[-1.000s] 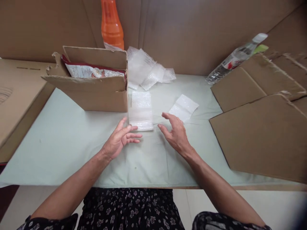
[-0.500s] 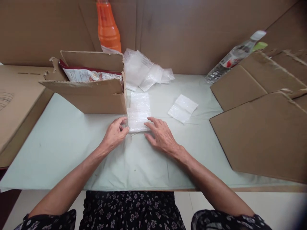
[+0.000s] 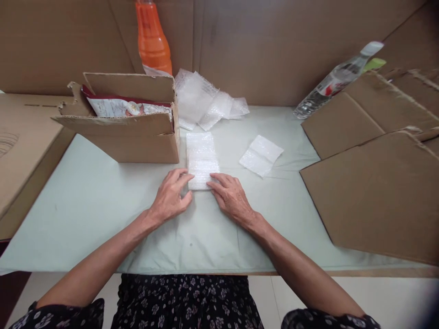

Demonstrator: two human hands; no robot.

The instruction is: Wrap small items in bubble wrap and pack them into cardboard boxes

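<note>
A bubble wrap piece [image 3: 203, 160], white and see-through, lies flat on the cloth-covered table in front of me. My left hand [image 3: 173, 193] is at its near left corner, fingers apart, with the index fingertip at its edge. On the other side, my right hand [image 3: 232, 196] rests its fingertips on the near right part of the wrap, fingers spread. Neither hand grips anything. A smaller folded bubble wrap piece [image 3: 261, 155] lies to the right, apart from my hands. Behind, against the cardboard wall, several more bubble wrap sheets [image 3: 200, 98] are heaped.
An open cardboard box [image 3: 137, 141] holding a printed packet [image 3: 120, 106] stands left of the wrap. An orange bottle [image 3: 153, 43] is behind it. At right, a clear bottle [image 3: 338, 82] leans beside a large cardboard box [image 3: 373, 192]. Another flat carton [image 3: 30, 123] lies far left.
The near part of the wrap has shifted slightly right and now lines up with the part behind it. My left hand has moved right and its fingers have spread.
</note>
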